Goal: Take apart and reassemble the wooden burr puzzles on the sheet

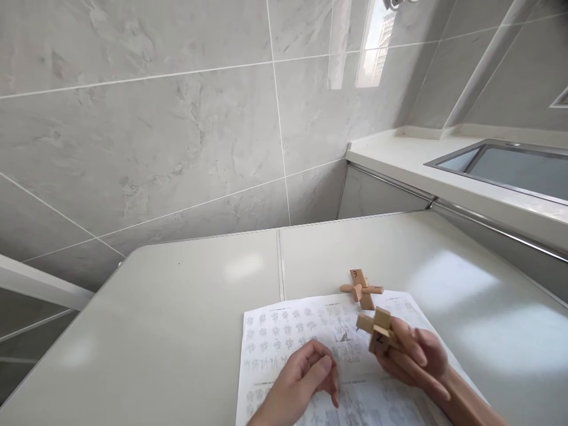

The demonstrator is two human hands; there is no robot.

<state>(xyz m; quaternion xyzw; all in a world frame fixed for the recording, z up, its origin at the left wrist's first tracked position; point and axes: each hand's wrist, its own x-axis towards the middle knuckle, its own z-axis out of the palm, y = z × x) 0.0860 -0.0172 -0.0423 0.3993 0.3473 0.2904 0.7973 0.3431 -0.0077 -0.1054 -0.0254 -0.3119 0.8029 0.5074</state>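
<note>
My right hand (415, 352) grips a wooden interlocking puzzle (380, 331) between thumb and fingers, raised over the printed sheet. Square-ended bars jut out of this puzzle, and one block bears a dark mark like an N or Z. My left hand (308, 376) hovers over the sheet to the left, fingers loosely curled and nothing visible in them. Just beyond the held puzzle, a second wooden puzzle (357, 290) of crossed pieces lies at the paper's far edge, with a letter on its flat bar. The paper sheet (261, 367) carries rows of small diagrams, partly hidden by both hands.
The sheet rests on a glossy white table (177, 331) with a seam across it. Grey marbled wall tiles (199, 118) rise behind. At the right stands a white counter (399, 157) with a metal-rimmed sink (477, 160).
</note>
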